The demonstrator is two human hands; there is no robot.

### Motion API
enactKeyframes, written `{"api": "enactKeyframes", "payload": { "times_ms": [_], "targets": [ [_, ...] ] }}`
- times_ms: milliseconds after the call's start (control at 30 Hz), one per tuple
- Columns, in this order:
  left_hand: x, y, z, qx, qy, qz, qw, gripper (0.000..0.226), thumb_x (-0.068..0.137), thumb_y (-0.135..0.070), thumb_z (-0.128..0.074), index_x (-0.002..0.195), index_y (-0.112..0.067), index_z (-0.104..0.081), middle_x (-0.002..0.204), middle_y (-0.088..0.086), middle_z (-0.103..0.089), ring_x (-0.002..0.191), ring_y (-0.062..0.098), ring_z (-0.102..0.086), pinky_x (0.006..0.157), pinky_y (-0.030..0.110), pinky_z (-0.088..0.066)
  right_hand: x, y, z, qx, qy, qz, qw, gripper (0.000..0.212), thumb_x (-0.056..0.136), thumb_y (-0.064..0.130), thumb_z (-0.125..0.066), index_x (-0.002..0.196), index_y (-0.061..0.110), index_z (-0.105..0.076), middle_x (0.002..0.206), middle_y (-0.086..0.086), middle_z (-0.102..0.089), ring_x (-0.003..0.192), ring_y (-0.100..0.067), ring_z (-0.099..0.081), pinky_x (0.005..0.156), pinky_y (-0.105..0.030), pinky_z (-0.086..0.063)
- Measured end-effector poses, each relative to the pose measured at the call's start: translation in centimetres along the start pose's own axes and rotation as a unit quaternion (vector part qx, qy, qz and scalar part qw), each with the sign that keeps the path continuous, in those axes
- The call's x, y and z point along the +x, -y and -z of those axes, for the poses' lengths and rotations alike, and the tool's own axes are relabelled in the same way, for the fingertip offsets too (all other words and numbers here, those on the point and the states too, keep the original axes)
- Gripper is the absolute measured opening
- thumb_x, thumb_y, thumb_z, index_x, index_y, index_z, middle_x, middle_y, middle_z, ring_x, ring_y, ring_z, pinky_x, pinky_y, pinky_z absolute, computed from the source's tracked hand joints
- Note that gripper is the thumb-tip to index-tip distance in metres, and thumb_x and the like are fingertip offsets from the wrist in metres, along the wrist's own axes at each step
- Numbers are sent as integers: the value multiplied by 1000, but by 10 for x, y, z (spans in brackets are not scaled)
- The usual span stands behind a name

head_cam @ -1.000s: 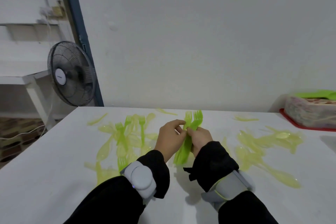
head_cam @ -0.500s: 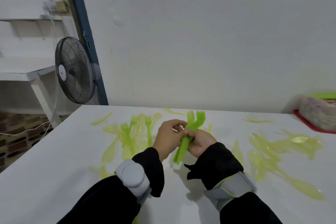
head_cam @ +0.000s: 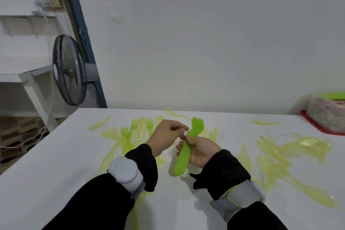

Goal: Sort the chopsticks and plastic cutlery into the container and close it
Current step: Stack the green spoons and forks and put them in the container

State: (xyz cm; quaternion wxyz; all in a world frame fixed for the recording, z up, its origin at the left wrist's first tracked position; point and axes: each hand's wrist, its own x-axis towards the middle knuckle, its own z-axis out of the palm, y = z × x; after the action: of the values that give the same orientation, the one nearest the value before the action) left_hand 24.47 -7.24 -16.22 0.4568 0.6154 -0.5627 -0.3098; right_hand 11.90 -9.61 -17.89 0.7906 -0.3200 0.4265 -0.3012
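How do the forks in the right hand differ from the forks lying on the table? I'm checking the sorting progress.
The held forks are stacked into one neat bundle, off the table, gripped by the right hand; the loose forks lie spread out singly among paler cutlery. The bundle looks a denser green. Both are green plastic with tines pointing toward the wall.

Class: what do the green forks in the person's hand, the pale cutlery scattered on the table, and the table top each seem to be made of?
Forks: opaque bright green plastic, thin and matte, stacked flat in the right hand.
Pale cutlery: translucent yellow-green plastic; the table shows through it.
Table: smooth white top with a soft sheen, probably laminate or painted board; the look leaves it open.
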Motion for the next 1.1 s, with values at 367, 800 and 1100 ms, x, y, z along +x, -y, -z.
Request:
{"api": "enactKeyframes", "payload": {
  "times_ms": [367, 800, 1100],
  "targets": [
    [26, 25, 22, 384, -83, 202, 897, 32, 87, -8, -46, 119, -3, -42, 121, 14, -55, 108, 33, -56, 88, 37, -43, 2, -7, -15, 6, -2, -9, 1000, 25, 99, 11, -40, 77, 6, -50, 58, -9, -53, 39, -20, -58, 64, -36, -44],
    [29, 35, 109, 269, -104, 253, 923, 11, 81, -14, -57, 79, -4, -54, 70, 14, -54, 63, 28, -57, 56, 25, -39, 3, -7, -21, 1, -4, -5, 1000, 24, 99, 11, -40, 78, 8, -50, 48, -7, -56, 38, -19, -59, 63, -36, -46],
    [20, 53, 89, 423, -72, 231, 873, 19, 86, -4, -48, 102, 1, -57, 112, 17, -62, 104, 33, -59, 81, 31, -47, -2, -10, -28, -9, 7, -3, 1000, 24, 99, 10, -40, 78, 8, -50, 53, -7, -55, 40, -19, -59, 62, -36, -46]
  ]
}}
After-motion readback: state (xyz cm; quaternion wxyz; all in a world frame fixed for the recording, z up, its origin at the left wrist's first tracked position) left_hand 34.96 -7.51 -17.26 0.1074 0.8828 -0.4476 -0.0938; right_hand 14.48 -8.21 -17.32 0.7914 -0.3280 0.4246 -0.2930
